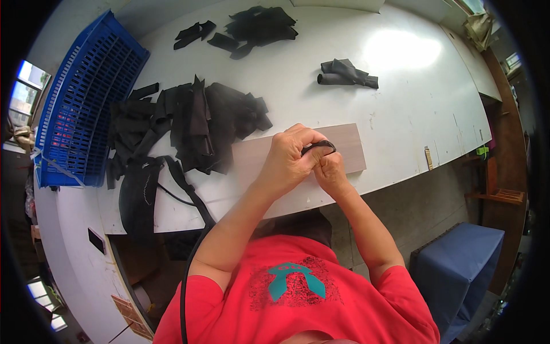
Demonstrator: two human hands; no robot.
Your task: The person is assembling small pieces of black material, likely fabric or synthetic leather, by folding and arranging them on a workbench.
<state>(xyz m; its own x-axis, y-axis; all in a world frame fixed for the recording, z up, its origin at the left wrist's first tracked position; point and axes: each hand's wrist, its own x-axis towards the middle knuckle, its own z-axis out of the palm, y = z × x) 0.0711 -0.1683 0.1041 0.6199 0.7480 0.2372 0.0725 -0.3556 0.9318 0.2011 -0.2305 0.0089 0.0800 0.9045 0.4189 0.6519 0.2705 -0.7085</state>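
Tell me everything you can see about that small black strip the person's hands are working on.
The small black strip looks like thin, limp fabric, bent into a short arch. Both hands pinch it: the left hand covers one end, the right hand grips the other. It sits just above a pale wooden board on the white table.

A sewing or garment workshop, by the look of it: a long white worktable [401, 103] strewn with heaps of black fabric pieces [195, 123], a blue plastic crate [86, 97] at far left, bare concrete floor [412, 212] to the right.
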